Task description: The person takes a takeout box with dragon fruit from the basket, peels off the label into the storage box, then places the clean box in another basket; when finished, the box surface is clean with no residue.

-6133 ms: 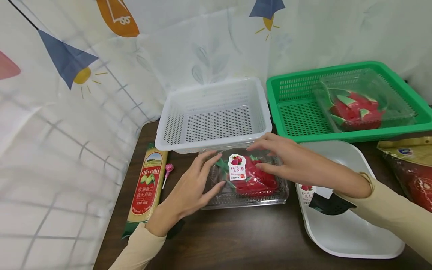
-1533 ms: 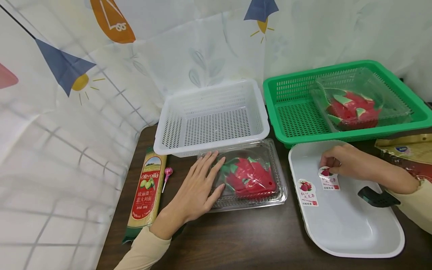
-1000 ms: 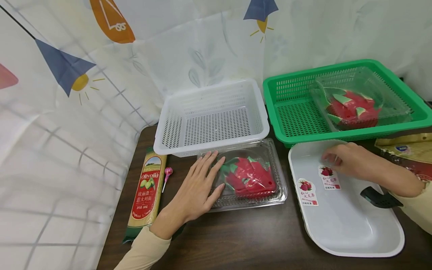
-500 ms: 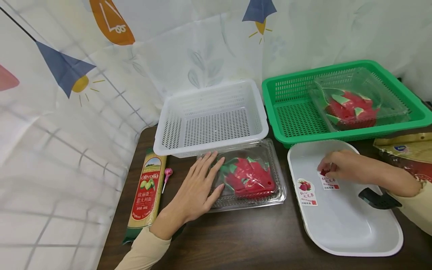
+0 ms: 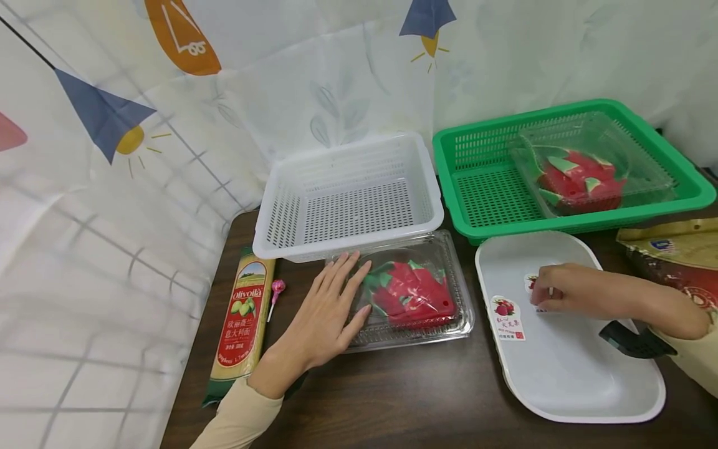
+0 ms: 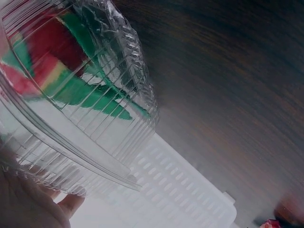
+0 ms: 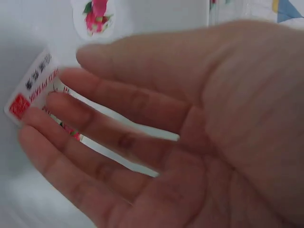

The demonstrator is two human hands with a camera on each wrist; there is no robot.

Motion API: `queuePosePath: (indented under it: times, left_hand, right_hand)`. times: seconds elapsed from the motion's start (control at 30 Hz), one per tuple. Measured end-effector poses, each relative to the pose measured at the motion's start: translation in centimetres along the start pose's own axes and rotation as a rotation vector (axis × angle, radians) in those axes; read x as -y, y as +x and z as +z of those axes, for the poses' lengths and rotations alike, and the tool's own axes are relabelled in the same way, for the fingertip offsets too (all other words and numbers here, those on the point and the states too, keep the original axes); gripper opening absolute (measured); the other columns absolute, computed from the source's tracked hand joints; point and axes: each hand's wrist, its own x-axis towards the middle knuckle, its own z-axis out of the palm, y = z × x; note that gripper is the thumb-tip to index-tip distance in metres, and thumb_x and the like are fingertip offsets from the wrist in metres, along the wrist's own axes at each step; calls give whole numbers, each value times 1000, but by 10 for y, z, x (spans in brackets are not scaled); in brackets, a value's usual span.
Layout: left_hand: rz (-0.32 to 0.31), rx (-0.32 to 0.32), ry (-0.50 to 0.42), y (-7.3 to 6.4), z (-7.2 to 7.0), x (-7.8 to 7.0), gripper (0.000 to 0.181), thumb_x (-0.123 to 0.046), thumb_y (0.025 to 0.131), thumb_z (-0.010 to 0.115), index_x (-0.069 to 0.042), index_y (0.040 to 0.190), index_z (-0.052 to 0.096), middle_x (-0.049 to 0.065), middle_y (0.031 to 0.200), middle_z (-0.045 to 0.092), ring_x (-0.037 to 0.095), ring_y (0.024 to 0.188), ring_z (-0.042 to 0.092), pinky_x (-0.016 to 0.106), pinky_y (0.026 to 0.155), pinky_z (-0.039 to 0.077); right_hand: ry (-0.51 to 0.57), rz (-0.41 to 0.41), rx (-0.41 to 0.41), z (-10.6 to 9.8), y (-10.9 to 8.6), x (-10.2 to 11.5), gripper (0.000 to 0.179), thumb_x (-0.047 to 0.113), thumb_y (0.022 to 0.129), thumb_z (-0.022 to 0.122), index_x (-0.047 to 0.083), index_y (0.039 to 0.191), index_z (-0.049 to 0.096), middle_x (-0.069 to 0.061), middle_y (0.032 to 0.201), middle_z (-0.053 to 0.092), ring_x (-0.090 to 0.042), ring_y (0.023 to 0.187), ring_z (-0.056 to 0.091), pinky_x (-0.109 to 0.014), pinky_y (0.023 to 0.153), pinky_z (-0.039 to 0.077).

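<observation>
My left hand (image 5: 322,312) rests on the left side of a clear plastic clamshell box (image 5: 457,293), its fingers spread. A red dragon fruit (image 5: 417,290) with green scales lies inside; the left wrist view shows the box's ribbed wall (image 6: 118,95) close up. My right hand (image 5: 578,290) is over the white tray (image 5: 583,380), fingertips at a dragon fruit sticker (image 5: 530,282) and partly covering it. In the right wrist view that sticker (image 7: 28,90) lies behind loosely bent fingers, with none visibly pinched. A second sticker (image 5: 507,318) lies to its left in the tray.
A white perforated basket (image 5: 348,237) stands behind the box. Beside it, a green basket (image 5: 477,227) bears another boxed dragon fruit (image 5: 583,181). A spaghetti packet (image 5: 241,324) and a lollipop (image 5: 277,287) lie at left. A gold-and-red bag (image 5: 673,249) sits at the right edge.
Six seconds ago both hands were at the box, which bore a sticker on its lid; that sticker is gone from it. My right hand has since moved into the tray and lately shifts about the sticker there.
</observation>
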Motion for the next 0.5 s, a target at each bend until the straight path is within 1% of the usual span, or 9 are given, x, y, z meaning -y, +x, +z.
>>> queuePosePath:
  times: [0.1,0.17,0.23,0.3,0.33,0.4,0.5]
  left_hand:
    - [4,-8,7,0,0,0,71,-42,104,49,-8,164,29,19,170,26,36,158,20,59,124,23]
    - [7,-14,7,0,0,0,71,-42,104,50,-8,164,30,19,169,26,36,158,21,59,124,23]
    - [8,-15,8,0,1,0,71,-42,104,50,-8,164,30,18,170,26,35,158,21,58,124,23]
    - [6,-13,6,-1,1,0,71,-42,104,51,-9,164,31,18,170,25,35,158,20,58,125,22]
    - [4,-11,6,-1,1,0,72,-42,104,51,-9,164,31,17,170,25,35,158,20,57,125,21]
    - [-1,-6,8,-1,1,0,72,-42,104,51,-9,164,31,17,170,24,34,158,20,57,125,21]
    - [-5,-2,10,-1,1,0,72,-42,103,51,-10,164,30,17,170,24,34,158,19,57,126,20]
  right_hand:
    - [4,-45,25,2,-3,3,11,14,93,79,9,103,76,12,97,65,-3,85,55,-21,74,56]
    - [2,-92,8,3,-4,7,10,14,93,78,10,102,76,13,96,65,-1,83,54,-22,73,55]
    - [-3,-127,-28,3,-4,14,10,15,95,77,11,104,77,13,97,67,1,83,54,-23,72,55]
    - [-2,-159,-85,4,-2,25,11,15,96,76,12,107,77,12,100,69,2,84,56,-24,71,56]
    - [7,-162,-117,4,-1,31,13,16,97,76,12,109,77,11,102,70,1,85,58,-24,71,57]
    - [47,-157,-185,3,1,43,18,17,98,74,12,116,75,10,106,71,-2,89,62,-25,72,57]
    - [127,-148,-282,3,6,61,27,16,99,73,9,125,71,3,116,72,-11,98,67,-27,76,59]
